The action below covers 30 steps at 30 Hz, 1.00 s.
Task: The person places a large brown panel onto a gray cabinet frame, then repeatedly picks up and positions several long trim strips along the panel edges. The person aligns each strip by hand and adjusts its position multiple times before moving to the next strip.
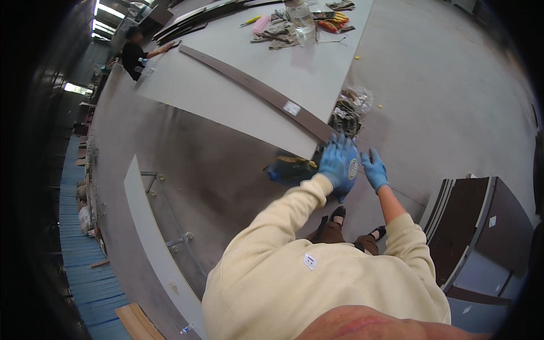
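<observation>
My left hand (pixel 334 164), in a blue glove, is at the near end of a long brown board (pixel 243 81). Its fingers are stretched out and overlap the board's end; whether they press on it I cannot tell. The board lies slantwise across a pale panel-topped table (pixel 198 93) and bears a white label. Close against that hand is a bulging blue plastic thing (pixel 348 184) with a round print, partly covered by the hand. My right hand (pixel 374 170), also blue-gloved, hangs to the right with fingers apart and nothing in it.
Gloves, a rag and a clear bottle (pixel 301 22) lie or stand on the table's far end. Dark and clear scraps (pixel 347 116) sit by its right edge. Brown and grey panels (pixel 470 226) stack at right. A wheeled rack (pixel 170 221) stands left. Another person (pixel 135 56) is at far left.
</observation>
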Each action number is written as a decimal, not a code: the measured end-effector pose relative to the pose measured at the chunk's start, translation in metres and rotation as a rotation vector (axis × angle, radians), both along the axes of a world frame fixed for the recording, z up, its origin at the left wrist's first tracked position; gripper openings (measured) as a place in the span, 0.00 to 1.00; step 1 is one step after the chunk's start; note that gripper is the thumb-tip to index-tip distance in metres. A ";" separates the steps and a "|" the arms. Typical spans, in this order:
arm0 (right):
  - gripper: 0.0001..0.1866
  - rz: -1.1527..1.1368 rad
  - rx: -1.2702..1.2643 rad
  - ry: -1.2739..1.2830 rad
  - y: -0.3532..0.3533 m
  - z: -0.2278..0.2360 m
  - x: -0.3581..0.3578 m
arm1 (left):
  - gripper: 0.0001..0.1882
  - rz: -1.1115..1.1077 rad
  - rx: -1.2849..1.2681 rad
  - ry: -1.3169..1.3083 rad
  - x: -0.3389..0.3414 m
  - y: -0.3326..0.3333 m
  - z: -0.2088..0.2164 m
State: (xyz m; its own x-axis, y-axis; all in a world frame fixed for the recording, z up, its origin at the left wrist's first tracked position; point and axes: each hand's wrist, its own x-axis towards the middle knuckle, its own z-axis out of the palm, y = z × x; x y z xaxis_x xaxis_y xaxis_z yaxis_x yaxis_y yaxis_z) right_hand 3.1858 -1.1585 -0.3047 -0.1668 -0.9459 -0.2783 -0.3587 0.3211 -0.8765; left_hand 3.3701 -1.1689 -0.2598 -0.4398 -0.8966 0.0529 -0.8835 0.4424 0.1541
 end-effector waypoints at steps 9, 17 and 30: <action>0.30 0.360 0.262 0.031 0.039 0.028 0.053 | 0.14 0.470 0.162 1.248 0.074 0.051 -0.009; 0.30 0.381 0.301 0.220 0.183 0.124 -0.056 | 0.43 0.797 0.653 1.949 0.157 -0.052 -0.021; 0.33 -0.058 0.070 0.454 0.324 0.084 -0.116 | 0.33 0.344 1.059 1.962 0.008 -0.020 0.099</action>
State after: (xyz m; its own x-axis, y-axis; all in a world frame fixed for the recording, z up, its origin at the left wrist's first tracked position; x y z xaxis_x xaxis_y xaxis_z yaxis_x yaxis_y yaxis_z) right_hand 3.0703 -0.8340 -0.2210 -0.3385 -0.9131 -0.2275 -0.6809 0.4045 -0.6105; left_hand 3.3777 -1.1886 -0.1604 -0.3301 -0.8926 -0.3070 0.6056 -0.4497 0.6565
